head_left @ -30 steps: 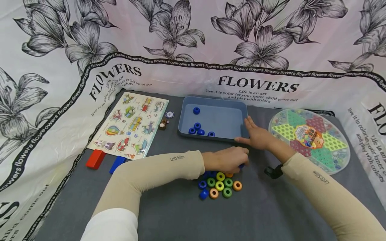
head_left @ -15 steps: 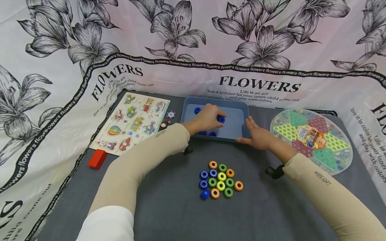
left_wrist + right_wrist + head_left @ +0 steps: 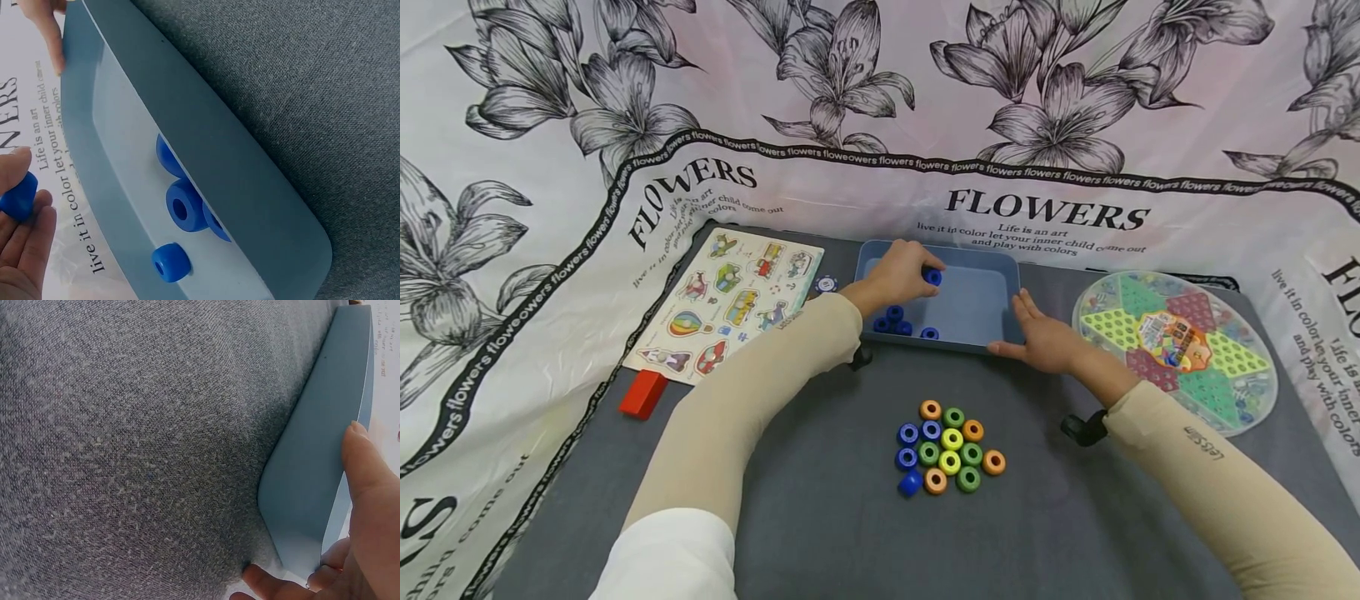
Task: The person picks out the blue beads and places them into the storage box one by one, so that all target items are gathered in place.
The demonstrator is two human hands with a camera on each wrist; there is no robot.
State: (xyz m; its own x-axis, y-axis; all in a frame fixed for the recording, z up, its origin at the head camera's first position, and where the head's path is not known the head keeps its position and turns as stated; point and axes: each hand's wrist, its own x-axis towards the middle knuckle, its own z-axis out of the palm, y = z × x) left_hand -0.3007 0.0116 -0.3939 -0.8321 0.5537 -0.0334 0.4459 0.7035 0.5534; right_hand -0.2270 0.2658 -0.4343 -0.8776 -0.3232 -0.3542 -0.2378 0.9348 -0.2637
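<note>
My left hand [image 3: 898, 273] is over the left part of the blue-grey tray [image 3: 981, 292], pinching a blue bead [image 3: 932, 277] between thumb and fingers. In the left wrist view that bead [image 3: 20, 197] shows beyond the tray's far wall. Several blue beads [image 3: 895, 314] lie in the tray along its near side, and another blue bead [image 3: 170, 262] sits apart from them. My right hand [image 3: 1047, 337] rests against the tray's near right corner, fingers extended along the side and thumb [image 3: 361, 456] on the front rim.
In front of the tray, blue, green, yellow and orange beads [image 3: 950, 462] lie grouped on the dark cloth. A picture puzzle board [image 3: 730, 287], a red block [image 3: 643, 395] and a poker chip [image 3: 826, 284] are at left. A round Chinese checkers board [image 3: 1176, 350] lies at right.
My left hand has gone from the bead group up over the tray, carrying a blue bead, then shifted slightly left and back there. My right hand has stayed at the tray's corner.
</note>
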